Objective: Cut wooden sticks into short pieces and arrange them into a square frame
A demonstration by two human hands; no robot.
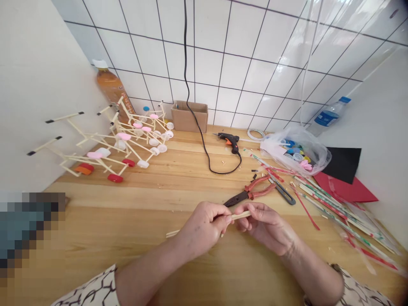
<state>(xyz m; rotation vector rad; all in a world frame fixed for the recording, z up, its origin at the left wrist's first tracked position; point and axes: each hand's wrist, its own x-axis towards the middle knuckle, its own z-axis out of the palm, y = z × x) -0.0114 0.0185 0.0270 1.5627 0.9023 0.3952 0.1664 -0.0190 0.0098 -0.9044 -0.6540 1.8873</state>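
Both hands hover low over the wooden table (134, 212), near its front edge; the left hand (204, 227) is closed around a thin wooden stick (241, 216), thumb and fingers pinched on it, and the right hand (264, 225) grips the same stick by its other end with curled fingertips; the stick runs across between them, its left end poking out past the left hand, just above the tabletop.

At the tiled wall stands a small open cardboard box (189, 115); its contents cannot be seen, and a black cable (186, 63) hangs down in front of it. To the right lies a clear plastic bag (295, 151) holding coloured bottle caps (298, 155). An orange drink bottle (111, 87) leans in the left corner; a water bottle (330, 114) leans at the right wall.

Just beyond the hands lie red-handled pliers (251, 193); farther back a hot glue gun (230, 140) sits on the end of the cable, beside a tape roll (256, 134). On the left stands a frame of sticks and caps (121, 140); on the right, strewn chopstick wrappers (334, 204) overlap red paper (347, 189) and black paper (342, 163).
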